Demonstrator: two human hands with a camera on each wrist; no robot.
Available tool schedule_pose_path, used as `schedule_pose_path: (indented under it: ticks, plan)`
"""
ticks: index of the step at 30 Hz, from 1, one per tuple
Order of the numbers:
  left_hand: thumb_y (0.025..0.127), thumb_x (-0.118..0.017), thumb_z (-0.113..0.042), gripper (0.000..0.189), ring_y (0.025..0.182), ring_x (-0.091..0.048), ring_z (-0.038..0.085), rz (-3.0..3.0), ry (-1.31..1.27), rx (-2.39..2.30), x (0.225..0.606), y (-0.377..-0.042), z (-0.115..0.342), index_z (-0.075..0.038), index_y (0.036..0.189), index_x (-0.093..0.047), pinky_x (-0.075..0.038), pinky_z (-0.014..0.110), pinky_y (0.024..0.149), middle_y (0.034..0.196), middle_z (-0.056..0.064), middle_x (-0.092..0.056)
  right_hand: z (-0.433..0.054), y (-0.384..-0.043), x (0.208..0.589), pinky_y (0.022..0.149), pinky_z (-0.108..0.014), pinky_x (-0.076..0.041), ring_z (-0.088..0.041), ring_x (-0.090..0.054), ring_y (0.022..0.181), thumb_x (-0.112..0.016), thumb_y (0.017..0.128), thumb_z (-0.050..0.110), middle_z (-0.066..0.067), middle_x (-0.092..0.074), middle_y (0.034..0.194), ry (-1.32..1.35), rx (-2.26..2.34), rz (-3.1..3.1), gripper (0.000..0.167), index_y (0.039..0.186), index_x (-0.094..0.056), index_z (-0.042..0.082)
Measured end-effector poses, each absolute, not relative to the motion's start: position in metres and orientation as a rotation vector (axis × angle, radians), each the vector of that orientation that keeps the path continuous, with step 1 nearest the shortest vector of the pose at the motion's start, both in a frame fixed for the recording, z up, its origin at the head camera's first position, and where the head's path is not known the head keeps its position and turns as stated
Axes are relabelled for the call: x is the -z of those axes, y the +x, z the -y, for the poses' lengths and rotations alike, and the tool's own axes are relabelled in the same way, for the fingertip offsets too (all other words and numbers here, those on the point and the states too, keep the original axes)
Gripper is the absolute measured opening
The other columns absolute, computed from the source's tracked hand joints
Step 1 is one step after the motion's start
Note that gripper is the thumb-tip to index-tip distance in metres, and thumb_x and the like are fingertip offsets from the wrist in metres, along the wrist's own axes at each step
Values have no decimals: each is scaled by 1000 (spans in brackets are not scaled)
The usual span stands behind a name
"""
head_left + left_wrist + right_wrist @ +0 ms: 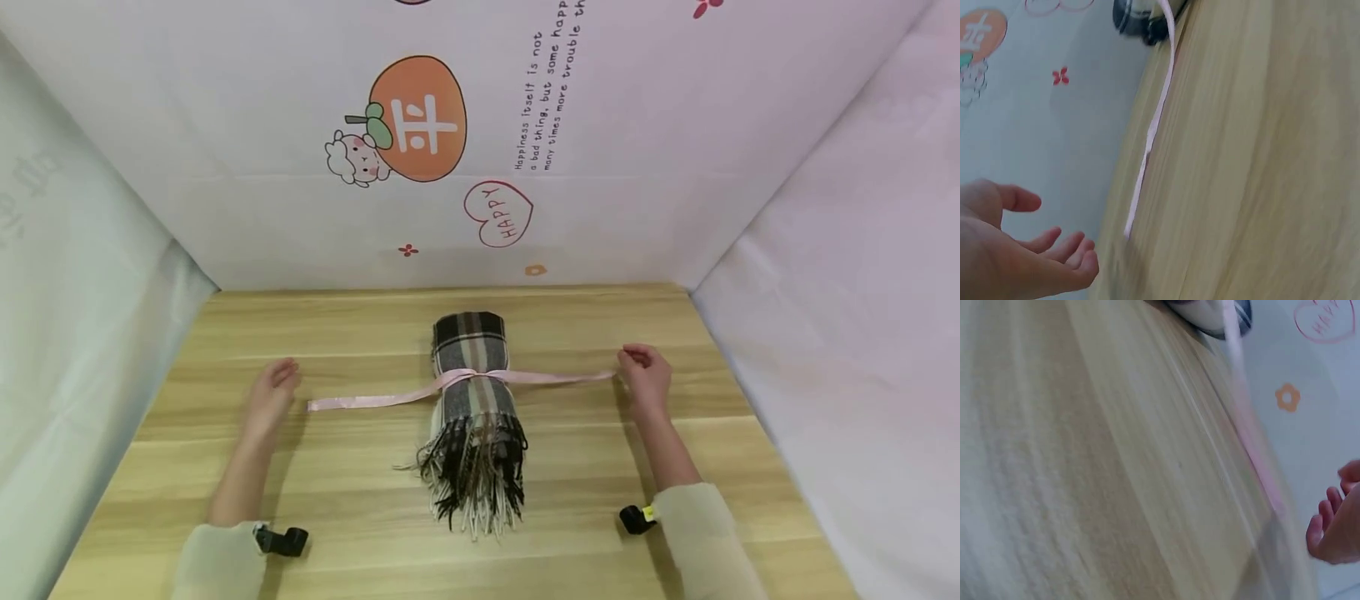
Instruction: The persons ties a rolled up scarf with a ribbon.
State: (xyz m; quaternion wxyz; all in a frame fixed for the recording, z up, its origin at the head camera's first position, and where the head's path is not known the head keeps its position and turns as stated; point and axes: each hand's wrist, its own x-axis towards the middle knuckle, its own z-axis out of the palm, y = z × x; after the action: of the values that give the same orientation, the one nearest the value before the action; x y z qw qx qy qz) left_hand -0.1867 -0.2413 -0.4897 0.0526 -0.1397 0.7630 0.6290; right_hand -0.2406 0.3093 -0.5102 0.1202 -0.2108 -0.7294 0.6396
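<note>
A plaid scarf (474,403), rolled into a bundle with its fringe toward the person, lies mid-table. Round its middle goes a pink ribbon (367,402), crossed or knotted on top, with one tail stretched out to each side. Just beyond the left tail's end, the left hand (270,398) hovers with loosely bent fingers and nothing in them. The left wrist view shows a gap between thumb (1021,198) and fingers. The right hand (649,380) is close to the other tail's tip; in the right wrist view its relaxed fingers (1315,532) are apart from the ribbon.
The wooden table (360,542) is bounded by a printed white backdrop (285,225) behind and white fabric walls (840,275) at both sides. Small black cameras (283,541) sit at the sleeve cuffs.
</note>
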Motion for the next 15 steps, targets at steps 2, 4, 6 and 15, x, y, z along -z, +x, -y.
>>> schedule_pose_path:
  ticks: [2, 4, 6, 15]
  plan:
    - [105, -45, -15, 58, 149, -26, 42, -2437, -296, -1798, 489, -188, 229, 4, 155, -22, -23, 54, 122, 160, 26, -26, -301, -237, 509, 77, -11, -49, -2, -60, 89, -68, 94, 9, 8, -67, 94, -440, -1743, 2236, 26, 117, -64, -2]
    - [103, -51, -15, 58, 148, -28, 43, -2525, -168, -1708, 489, -189, 214, 4, 152, -27, -24, 55, 121, 158, 27, -29, -288, -234, 505, 89, -18, -52, -10, -62, 103, -69, 93, 10, -4, -69, 110, -214, -1663, 2350, 32, 122, -62, -2]
    - [101, -55, -19, 62, 147, -29, 44, -2586, -26, -1611, 490, -189, 197, 3, 152, -28, -25, 56, 120, 158, 27, -30, -272, -229, 501, 99, -31, -52, -22, -59, 119, -70, 93, 12, -15, -62, 129, 46, -1601, 2494, 42, 131, -57, 1]
    - [93, -69, -34, 79, 141, -38, 47, -2721, 406, -1312, 497, -193, 121, -5, 155, -31, -29, 64, 115, 156, 24, -37, -214, -211, 501, 116, -58, -32, -42, -31, 146, -80, 84, 27, -13, -38, 158, 849, -1056, 2923, 96, 159, -23, 10]
